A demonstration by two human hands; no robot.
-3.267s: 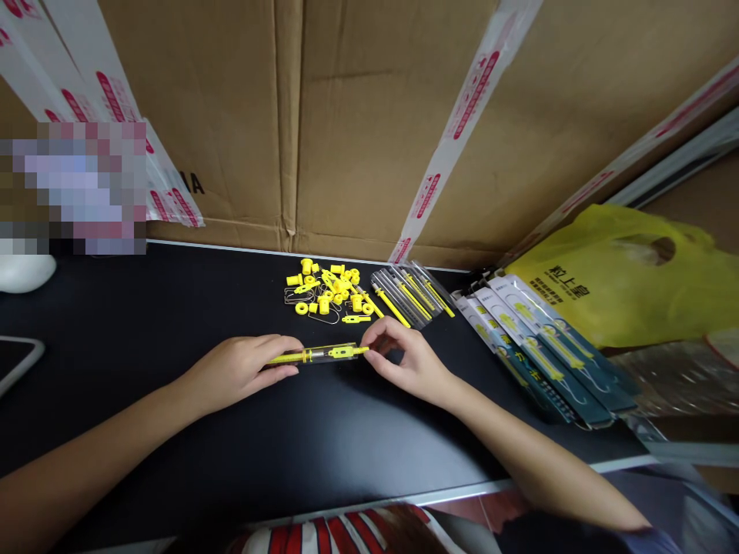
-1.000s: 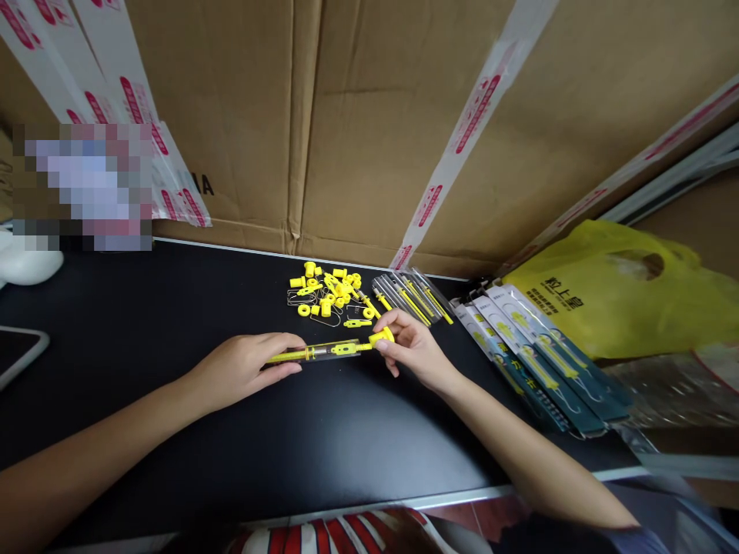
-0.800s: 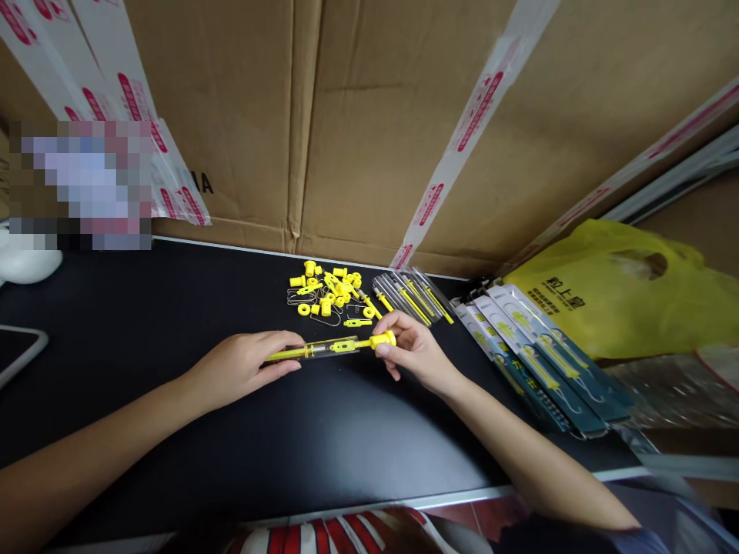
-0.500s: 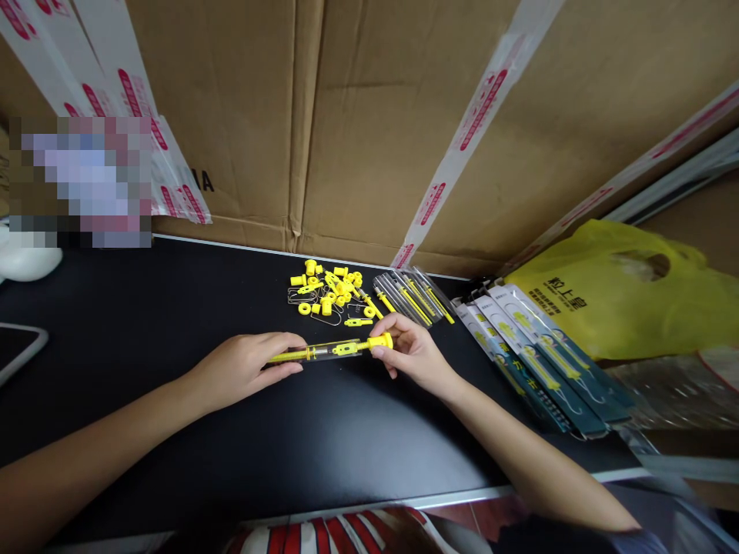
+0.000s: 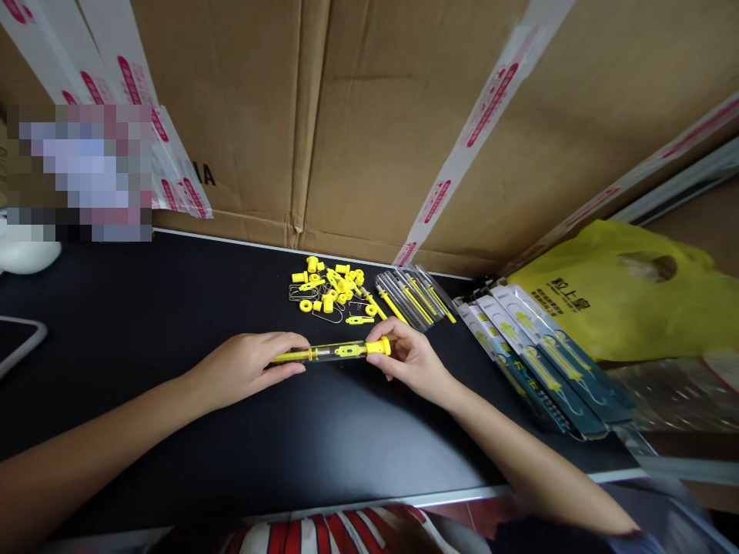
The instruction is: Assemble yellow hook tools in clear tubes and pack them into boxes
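Note:
My left hand point(image 5: 251, 368) is closed round the left end of a slim clear-tubed spring scale point(image 5: 324, 352), held level above the black table. A yellow rod and a yellow slotted tab show inside the tube. At its right end, the thumb and fingers of my right hand point(image 5: 416, 360) pinch a yellow flanged cap point(image 5: 378, 347), which sits against the tube's mouth. Just beyond lies a loose pile of yellow plastic parts point(image 5: 328, 303) with bent wire hooks point(image 5: 301, 292). Beside it are several clear tubes point(image 5: 412, 296) with yellow rods.
Packaged spring scales point(image 5: 534, 354) and a yellow plastic bag point(image 5: 612, 300) occupy the right side. A large taped cardboard box point(image 5: 369, 138) stands along the back edge of the black table point(image 5: 323, 438). At far left are a phone-like device point(image 5: 20, 346) and a white rounded object point(image 5: 28, 250).
My right hand has brought the yellow cap leftward against the tube end, covering the gap where the yellow stem showed. My left hand keeps its hold.

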